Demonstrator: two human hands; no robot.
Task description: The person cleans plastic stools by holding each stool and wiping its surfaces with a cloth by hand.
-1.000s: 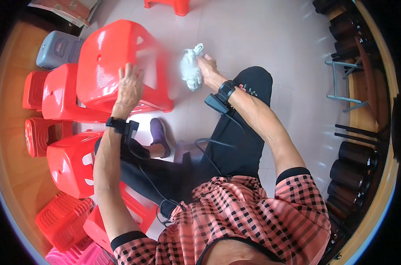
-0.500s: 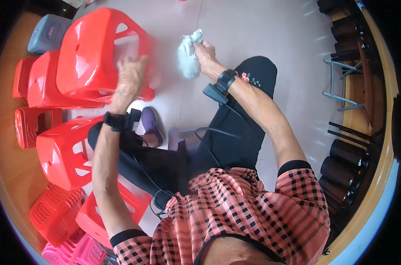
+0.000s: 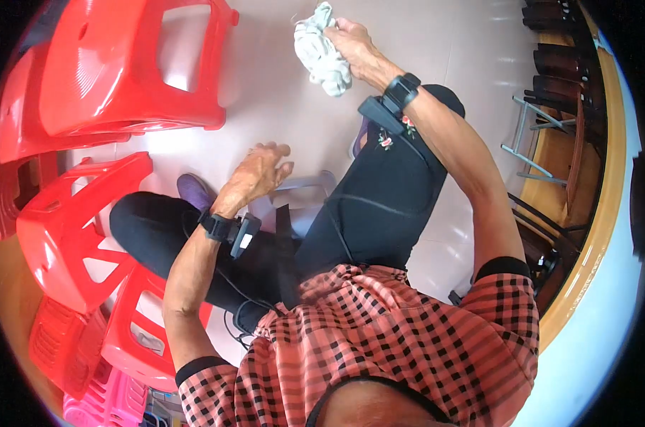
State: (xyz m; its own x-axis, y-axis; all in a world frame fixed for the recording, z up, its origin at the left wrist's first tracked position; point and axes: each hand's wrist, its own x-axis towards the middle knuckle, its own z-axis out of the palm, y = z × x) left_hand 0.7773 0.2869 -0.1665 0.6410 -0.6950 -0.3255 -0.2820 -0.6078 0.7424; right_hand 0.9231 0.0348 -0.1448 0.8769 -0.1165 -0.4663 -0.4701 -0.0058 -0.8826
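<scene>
A crumpled pale cloth (image 3: 321,51) hangs from my right hand (image 3: 356,48), whose fingers are closed on its upper edge above the tiled floor. My left hand (image 3: 258,171) is in front of my knee, with nothing in it and its fingers loosely bent and apart. Up and to its left a large red plastic stool (image 3: 98,75) lies on its side, its legs pointing right. The stool and my left hand do not touch. Each wrist carries a black strap with a small device on it.
More red stools (image 3: 59,245) stand along the left, with a pink slatted plastic piece (image 3: 113,402) below them. A folding metal frame (image 3: 525,139) and dark cylindrical seats (image 3: 557,64) line the right wall. A black cable (image 3: 369,203) loops across my lap.
My left hand has come away from the red stool, moving down and right. My right hand with the cloth has moved up and slightly right. The stools appear further up and left.
</scene>
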